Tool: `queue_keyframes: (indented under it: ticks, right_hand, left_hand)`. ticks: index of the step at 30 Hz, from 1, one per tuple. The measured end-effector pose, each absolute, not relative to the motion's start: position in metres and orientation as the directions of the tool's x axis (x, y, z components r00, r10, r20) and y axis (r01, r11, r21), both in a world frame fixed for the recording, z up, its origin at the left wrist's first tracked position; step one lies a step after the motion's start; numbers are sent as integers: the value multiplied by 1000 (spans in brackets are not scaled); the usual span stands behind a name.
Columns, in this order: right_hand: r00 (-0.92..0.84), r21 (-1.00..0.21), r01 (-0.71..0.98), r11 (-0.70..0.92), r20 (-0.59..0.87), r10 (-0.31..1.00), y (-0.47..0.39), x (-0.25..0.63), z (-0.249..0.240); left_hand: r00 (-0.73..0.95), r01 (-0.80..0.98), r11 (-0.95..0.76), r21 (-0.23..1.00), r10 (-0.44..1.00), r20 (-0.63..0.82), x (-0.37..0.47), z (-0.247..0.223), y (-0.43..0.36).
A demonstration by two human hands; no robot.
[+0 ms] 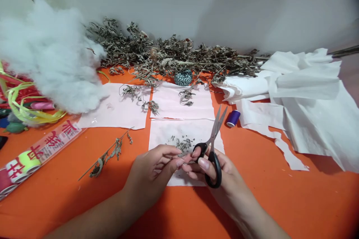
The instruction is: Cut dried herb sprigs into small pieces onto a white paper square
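My right hand (215,170) holds black-handled scissors (214,134), thumb and finger through the loops, blades slightly apart and pointing up and away. Beside it, my left hand (157,168) has thumb and fingertips pinched together, meeting the right fingertips; whatever is between them is too small to make out. Both hands are over the near part of a white cloth (159,132). Small bits of crushed dry leaf (183,143) lie on that cloth just beyond the fingers. A dry leafy sprig (108,155) rests on the orange table to the left.
Dried branches (168,54) line the back, with a ball of twine (183,78) before them. White stuffing (56,56), ribbons (17,101) and a pack of thread spools (42,149) lie left. A purple spool (233,118) and white cloth pieces (305,119) lie right.
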State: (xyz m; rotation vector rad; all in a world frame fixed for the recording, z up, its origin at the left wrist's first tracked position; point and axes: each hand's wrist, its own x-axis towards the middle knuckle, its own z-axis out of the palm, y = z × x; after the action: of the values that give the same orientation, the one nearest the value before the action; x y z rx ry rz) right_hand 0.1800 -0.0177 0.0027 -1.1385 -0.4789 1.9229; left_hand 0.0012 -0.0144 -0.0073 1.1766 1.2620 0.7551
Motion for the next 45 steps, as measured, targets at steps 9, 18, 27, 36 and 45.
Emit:
queue_keyframes:
  ticks: [9,18,27,36,45]
  right_hand:
    - [-225,-660,-469,-587,-553,802,-14,184,3]
    - [-205,-634,-507,-584,-569,796,-11,190,7]
    - [-254,-602,-487,-632,-595,762,-12,189,7]
    - [-241,-600,-477,-642,-613,752,-13,188,11]
    - [-43,-922,37,-385,-386,921,-15,191,4]
  left_hand:
    - [204,422,83,903,961,-184,-3,-6,-13]
    - [500,625,-531,572,835,229,-12,-9,-5]
    - [508,614,-500,611,843,180,-10,-8,-6]
    - [544,587,-483,650,830,126,-9,-6,-5]
    - [416,393,-73,917,903,-106,-9,7,-5]
